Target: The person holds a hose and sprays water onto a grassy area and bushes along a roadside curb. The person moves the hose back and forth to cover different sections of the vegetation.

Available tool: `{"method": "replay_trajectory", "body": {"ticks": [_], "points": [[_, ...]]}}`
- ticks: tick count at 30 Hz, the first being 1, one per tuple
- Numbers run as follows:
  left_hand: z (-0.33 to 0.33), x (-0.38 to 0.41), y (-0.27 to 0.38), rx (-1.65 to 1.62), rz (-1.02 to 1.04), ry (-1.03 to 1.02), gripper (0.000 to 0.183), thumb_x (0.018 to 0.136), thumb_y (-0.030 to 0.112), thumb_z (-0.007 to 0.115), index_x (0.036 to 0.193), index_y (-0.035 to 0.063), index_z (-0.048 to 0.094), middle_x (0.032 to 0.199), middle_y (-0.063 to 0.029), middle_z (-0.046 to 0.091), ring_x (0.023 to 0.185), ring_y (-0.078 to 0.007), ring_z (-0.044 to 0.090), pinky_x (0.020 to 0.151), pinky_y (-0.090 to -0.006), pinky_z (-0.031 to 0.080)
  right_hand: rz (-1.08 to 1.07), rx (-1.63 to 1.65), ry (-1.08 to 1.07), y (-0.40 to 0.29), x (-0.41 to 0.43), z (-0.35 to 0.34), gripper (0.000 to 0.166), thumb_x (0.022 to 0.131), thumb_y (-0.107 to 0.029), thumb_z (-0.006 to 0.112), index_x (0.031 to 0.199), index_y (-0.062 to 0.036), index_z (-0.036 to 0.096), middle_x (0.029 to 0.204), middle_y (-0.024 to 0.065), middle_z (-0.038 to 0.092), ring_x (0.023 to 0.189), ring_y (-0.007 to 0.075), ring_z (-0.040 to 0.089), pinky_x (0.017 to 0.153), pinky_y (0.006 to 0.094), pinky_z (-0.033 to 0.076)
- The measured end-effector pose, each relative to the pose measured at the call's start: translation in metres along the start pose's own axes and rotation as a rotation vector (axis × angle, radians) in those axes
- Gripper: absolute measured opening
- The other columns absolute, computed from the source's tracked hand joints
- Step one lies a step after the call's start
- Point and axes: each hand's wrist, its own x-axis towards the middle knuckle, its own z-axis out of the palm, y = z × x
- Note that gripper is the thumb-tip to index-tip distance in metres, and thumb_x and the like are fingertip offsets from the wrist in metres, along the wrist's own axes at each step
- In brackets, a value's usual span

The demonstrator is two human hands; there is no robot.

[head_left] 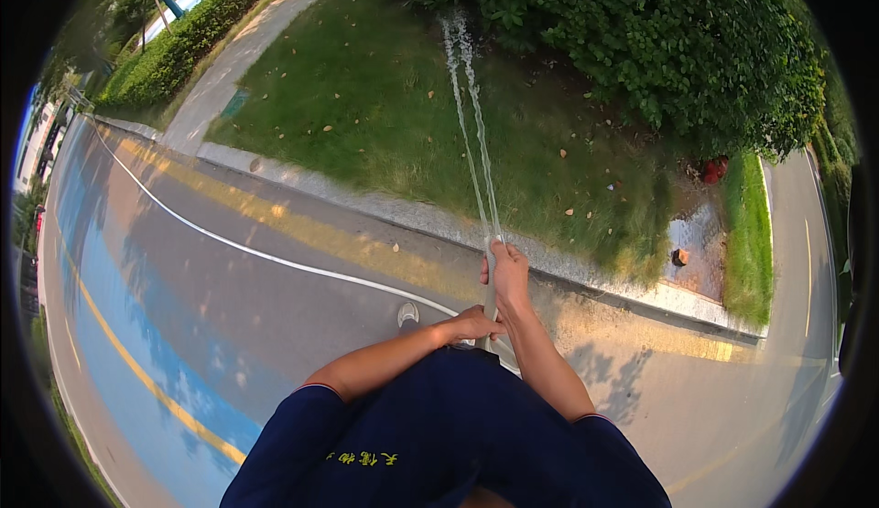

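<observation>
My right hand (507, 271) grips a pale hose (490, 288) close to its mouth, above the kerb edge. Lower down, near my waist, my left hand (475, 324) is closed round the same hose. Two streams of water (481, 137) leave the mouth side by side and land at the foot of a large leafy bush (618, 34). A long white length of hose (275, 257) curves across the road from the far left to my feet. Whether the mouth is pinched by my fingers cannot be made out.
A stone kerb (329, 188) divides the road from the grass (357, 96), which has scattered dry leaves. At the right lie a wet paved patch (697, 233) with a brown lump (680, 257) and a red object (714, 169). A path (220, 75) and hedge (185, 44) are at upper left.
</observation>
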Motion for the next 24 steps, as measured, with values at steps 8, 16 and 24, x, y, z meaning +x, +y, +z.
{"method": "replay_trajectory", "body": {"ticks": [8, 16, 24], "points": [[0.005, 0.000, -0.056, -0.066, 0.099, -0.040, 0.028, 0.074, 0.032, 0.070, 0.082, 0.0064, 0.063, 0.075, -0.0033, 0.061, 0.070, -0.0147, 0.056, 0.066, -0.0309, 0.044, 0.056, -0.058, -0.085, 0.020, -0.023, 0.023, 0.033, 0.094, -0.026, 0.052, 0.070, -0.0029, 0.053, 0.055, 0.0045, 0.052, 0.043, 0.0111, 0.046, 0.041, 0.0257, 0.038], [-0.014, -0.025, -0.080, 0.085, 0.143, -0.179, 0.036, 0.075, 0.037, 0.072, 0.092, 0.0057, 0.067, 0.085, -0.0061, 0.064, 0.070, -0.0165, 0.056, 0.066, -0.0315, 0.046, 0.151, -0.293, -0.199, 0.047, -0.054, 0.061, 0.028, 0.092, -0.024, 0.054, 0.075, -0.0013, 0.056, 0.056, 0.0048, 0.052, 0.043, 0.0126, 0.045, 0.040, 0.0265, 0.036], [-0.050, -0.059, -0.147, -0.052, 0.091, -0.243, 0.047, 0.074, 0.040, 0.075, 0.105, 0.0051, 0.064, 0.095, -0.0045, 0.060, 0.080, -0.0144, 0.052, 0.063, -0.0301, 0.045, 0.165, -0.478, -0.249, 0.081, -0.091, 0.144, 0.029, 0.091, -0.024, 0.057, 0.073, -0.0002, 0.057, 0.053, 0.0046, 0.051, 0.040, 0.0126, 0.043, 0.038, 0.0270, 0.034]]}}
